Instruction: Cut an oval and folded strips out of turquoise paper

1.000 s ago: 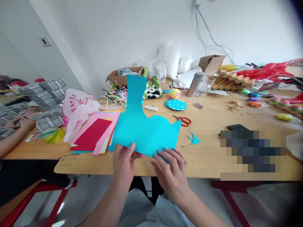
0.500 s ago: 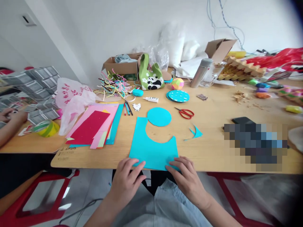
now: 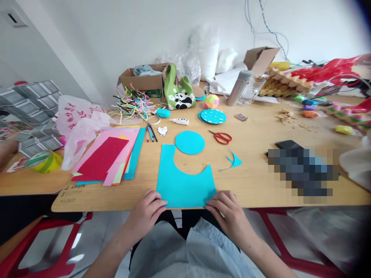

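A bright blue paper sheet (image 3: 185,191) with a round bite cut from its upper edge lies flat at the table's front edge. My left hand (image 3: 149,212) grips its lower left corner between thumb and fingers. At the lower right corner, my right hand (image 3: 227,212) has hold of the same sheet. Just beyond the cutout rests a blue paper disc (image 3: 190,142). Thin blue scraps (image 3: 234,159) lie to the right, below red-handled scissors (image 3: 222,137). Behind them is a stack of dotted blue discs (image 3: 213,116).
Coloured paper sheets (image 3: 102,156) are piled at left, with pens (image 3: 151,132) and a glue bottle (image 3: 181,121) behind. A panda bag (image 3: 180,90), a steel flask (image 3: 240,88) and a cardboard box (image 3: 140,82) line the back. A dark phone (image 3: 290,145) lies right.
My fingers have closed in on the sheet's two lower corners; the left hand's spread fingers have drawn together. The sheet stays about where it was, while the view has shifted slightly right.
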Available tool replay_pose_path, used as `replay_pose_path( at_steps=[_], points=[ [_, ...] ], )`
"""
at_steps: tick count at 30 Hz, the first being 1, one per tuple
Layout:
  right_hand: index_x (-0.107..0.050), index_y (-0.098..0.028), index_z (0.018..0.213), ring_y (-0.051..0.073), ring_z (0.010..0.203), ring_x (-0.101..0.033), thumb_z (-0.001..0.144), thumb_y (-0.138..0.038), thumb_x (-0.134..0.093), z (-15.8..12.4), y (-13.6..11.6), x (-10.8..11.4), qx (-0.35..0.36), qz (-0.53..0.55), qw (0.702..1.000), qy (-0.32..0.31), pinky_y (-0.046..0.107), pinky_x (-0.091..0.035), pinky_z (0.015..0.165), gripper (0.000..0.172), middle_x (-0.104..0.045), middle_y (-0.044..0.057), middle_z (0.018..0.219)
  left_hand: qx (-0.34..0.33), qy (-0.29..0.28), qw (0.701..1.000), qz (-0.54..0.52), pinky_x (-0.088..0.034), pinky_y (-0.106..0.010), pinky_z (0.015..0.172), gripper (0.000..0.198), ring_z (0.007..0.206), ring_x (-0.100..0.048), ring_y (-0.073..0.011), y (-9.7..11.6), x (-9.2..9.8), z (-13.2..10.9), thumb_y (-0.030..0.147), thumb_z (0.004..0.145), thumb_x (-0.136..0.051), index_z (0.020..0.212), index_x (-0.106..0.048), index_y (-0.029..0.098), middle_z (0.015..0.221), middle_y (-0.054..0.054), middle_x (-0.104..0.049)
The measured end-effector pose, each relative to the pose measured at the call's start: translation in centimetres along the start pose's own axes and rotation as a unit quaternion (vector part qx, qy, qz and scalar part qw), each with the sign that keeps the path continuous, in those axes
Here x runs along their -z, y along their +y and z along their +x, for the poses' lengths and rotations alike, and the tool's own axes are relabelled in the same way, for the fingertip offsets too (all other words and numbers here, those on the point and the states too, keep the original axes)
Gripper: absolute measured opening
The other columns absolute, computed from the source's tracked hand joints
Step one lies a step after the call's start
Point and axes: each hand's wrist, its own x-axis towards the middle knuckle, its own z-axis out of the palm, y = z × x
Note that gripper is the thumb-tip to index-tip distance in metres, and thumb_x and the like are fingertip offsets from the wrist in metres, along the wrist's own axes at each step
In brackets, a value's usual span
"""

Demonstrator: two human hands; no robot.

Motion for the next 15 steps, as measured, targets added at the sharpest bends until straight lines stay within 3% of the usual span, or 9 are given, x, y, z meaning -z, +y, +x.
replay_pose_path(
  at_steps=[5, 11, 15],
  points=[
    [-0.063, -0.022, 0.082, 0.019, 0.078, -0.052, 0.096, -0.029, -0.049, 0.5, 0.7, 0.5, -0.074, 0.031, 0.996, -0.028, 0.033, -0.044, 0.069, 0.022, -0.059, 0.004, 0.080, 0.053, 0.004, 0.996, -0.077, -0.049, -0.029, 0.075, 0.018, 0.084, -0.057, -0.0156, -0.9, 0.5, 0.5, 0.022, 0.093, -0.051, 0.087, -0.068, 0.020, 0.086, -0.004, -0.060],
    [-0.061, -0.021, 0.077, 0.021, 0.078, -0.051, 0.094, -0.041, -0.052, 0.9, 1.5, 0.4, -0.143, -0.019, 0.989, -0.040, 0.036, -0.041, 0.071, 0.028, -0.059, 0.005, 0.078, 0.122, -0.054, 0.982, -0.134, -0.045, -0.029, 0.073, 0.023, 0.081, -0.056, -0.0157, -1.9, 1.3, 1.1, 0.028, 0.092, -0.051, 0.077, -0.066, 0.020, 0.082, -0.003, -0.056],
    [-0.059, -0.021, 0.075, 0.022, 0.078, -0.050, 0.092, -0.044, -0.055, 1.0, 2.0, 0.3, -0.170, -0.024, 0.984, -0.047, 0.036, -0.040, 0.070, 0.028, -0.058, 0.005, 0.075, 0.141, -0.057, 0.977, -0.146, -0.043, -0.030, 0.077, 0.019, 0.084, -0.055, -0.0166, -2.1, 1.4, 1.2, 0.029, 0.089, -0.056, 0.074, -0.064, 0.020, 0.084, -0.002, -0.054]
  ],
)
